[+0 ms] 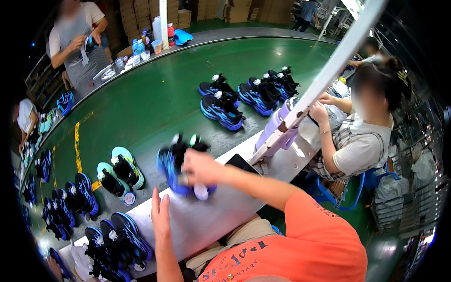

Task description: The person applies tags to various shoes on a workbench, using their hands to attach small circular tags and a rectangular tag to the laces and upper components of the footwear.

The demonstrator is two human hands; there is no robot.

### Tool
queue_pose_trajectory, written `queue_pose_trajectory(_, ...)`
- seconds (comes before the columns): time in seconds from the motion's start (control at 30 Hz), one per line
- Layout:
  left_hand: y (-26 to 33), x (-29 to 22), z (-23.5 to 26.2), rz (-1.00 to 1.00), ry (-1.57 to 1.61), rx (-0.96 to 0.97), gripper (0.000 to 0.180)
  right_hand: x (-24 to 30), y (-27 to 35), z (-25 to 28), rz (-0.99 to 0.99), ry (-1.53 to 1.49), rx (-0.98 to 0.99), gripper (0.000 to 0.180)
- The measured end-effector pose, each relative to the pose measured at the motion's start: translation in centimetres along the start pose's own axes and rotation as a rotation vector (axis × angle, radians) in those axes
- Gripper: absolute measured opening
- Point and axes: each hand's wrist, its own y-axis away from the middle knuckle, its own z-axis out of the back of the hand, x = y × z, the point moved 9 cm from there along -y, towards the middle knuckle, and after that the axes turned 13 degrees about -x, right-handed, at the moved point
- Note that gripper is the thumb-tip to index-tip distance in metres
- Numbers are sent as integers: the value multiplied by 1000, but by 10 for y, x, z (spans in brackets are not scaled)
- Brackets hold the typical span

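My right hand [201, 168] grips a blue and black sneaker [174, 164] with a white round dial, holding it just above the grey bench edge [206, 216]; the shoe is motion-blurred. My left hand [161, 217] hovers open and flat over the bench, fingers together and pointing up, below and left of the shoe. A pair of teal and black sneakers [118, 170] lies on the green conveyor belt [150, 98] to the left of the held shoe. More blue and black sneakers [117, 244] sit at the bench's near left end.
Several blue sneakers [253, 91] lie further along the belt. A seated person [357, 136] works at the right by a white slanted pole [329, 70]. A black phone [240, 163] lies on the bench. Another person [80, 37] stands at the far left near bottles [141, 44].
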Motion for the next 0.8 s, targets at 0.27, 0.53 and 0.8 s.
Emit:
queue_pose_trajectory(0.27,25,58,40,-133,-386,134,48,128,117,-37,5,-524,-16,28)
queue_pose_trajectory(0.53,105,-75,54,-745,-575,-75,23,72,73,48,-189,-725,-122,26)
queue_pose_trajectory(0.8,95,10,7,-399,-473,237,29,63,107,2,13,-790,427,63)
